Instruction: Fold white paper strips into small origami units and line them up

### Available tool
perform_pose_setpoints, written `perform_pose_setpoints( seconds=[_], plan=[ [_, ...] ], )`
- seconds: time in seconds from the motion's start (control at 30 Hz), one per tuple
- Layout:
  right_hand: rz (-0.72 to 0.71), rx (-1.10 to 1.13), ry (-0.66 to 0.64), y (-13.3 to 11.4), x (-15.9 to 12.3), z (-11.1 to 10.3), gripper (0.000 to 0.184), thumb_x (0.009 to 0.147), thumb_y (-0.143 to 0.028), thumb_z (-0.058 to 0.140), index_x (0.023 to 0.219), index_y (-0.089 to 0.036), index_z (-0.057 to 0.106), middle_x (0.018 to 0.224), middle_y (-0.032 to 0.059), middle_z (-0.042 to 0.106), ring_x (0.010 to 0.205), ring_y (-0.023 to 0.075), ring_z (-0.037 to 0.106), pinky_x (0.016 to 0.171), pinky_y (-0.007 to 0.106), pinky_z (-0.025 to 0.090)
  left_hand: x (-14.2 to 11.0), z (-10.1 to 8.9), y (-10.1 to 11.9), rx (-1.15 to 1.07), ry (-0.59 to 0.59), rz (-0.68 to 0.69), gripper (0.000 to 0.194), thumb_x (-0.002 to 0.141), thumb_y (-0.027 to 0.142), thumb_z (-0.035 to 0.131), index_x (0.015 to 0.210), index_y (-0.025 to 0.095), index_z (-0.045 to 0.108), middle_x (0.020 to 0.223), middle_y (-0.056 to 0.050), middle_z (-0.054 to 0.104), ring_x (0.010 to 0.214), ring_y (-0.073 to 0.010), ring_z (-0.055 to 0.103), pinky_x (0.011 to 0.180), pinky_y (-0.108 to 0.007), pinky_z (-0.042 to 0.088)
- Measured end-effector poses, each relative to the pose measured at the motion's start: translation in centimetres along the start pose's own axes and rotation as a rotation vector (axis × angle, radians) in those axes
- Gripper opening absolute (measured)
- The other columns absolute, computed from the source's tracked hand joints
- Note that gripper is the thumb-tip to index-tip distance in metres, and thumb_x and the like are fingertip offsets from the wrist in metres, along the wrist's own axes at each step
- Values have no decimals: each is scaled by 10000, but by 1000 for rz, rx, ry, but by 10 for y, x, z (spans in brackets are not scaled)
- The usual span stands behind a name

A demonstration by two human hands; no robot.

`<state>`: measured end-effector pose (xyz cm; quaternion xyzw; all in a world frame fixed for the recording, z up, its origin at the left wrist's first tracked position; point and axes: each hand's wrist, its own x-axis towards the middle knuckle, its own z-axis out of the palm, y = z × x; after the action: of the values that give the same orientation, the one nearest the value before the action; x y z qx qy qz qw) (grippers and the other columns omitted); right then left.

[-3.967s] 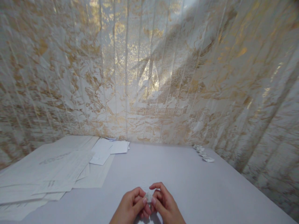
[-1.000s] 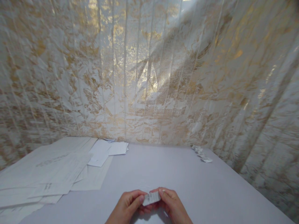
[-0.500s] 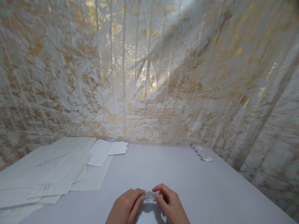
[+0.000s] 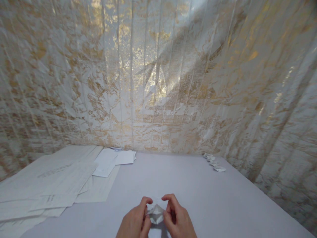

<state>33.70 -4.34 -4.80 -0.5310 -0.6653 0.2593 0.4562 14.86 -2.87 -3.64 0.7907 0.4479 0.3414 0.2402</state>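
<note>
A small folded piece of white paper (image 4: 156,215) is held between my two hands, just above the table at the bottom middle. My left hand (image 4: 136,218) grips its left side, thumb low and index finger curled above. On the other side my right hand (image 4: 178,216) pinches the right edge, its index finger also bent over the top. The paper stands partly opened, with creased faces and a hollow in the middle. Part of a white sheet (image 4: 155,233) shows below it between my wrists.
Large printed paper sheets (image 4: 56,178) overlap on the left of the white table (image 4: 188,178). Smaller white paper pieces (image 4: 105,163) lie at their back edge. Several small folded papers (image 4: 213,162) form a row at the back right. A gold-patterned curtain (image 4: 158,82) hangs behind.
The folded paper has been spread open and tilted, showing more of its inner faces. My left hand has shifted slightly right, and its index finger has lifted and curled.
</note>
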Motion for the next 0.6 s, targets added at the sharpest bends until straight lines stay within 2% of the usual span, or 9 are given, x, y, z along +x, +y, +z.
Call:
perform_pose_setpoints(
  seconds=[0.2,0.43,0.6],
  plan=[
    [-34,-103,25,3,-1,-1,371,749,-77,493,1081,-238,536,623,-98,426,526,134,467,533,243,276,6,-16,13,242,-162,-172,324,934,118,358,1182,235,530,807,2,730,821,-229,690,736,-286,418],
    [-81,-165,10,4,-2,7,396,738,-81,484,1097,-248,489,617,-106,425,514,131,485,528,238,288,10,-20,27,328,-191,-227,283,973,140,366,1181,244,528,814,16,770,832,-245,695,721,-292,399],
    [-166,-280,28,10,-3,7,377,772,-93,527,1113,-251,495,663,-87,538,529,140,546,537,231,365,10,-20,26,344,-215,-237,303,944,127,419,1210,227,526,847,8,784,856,-254,693,724,-294,401]
  ],
)
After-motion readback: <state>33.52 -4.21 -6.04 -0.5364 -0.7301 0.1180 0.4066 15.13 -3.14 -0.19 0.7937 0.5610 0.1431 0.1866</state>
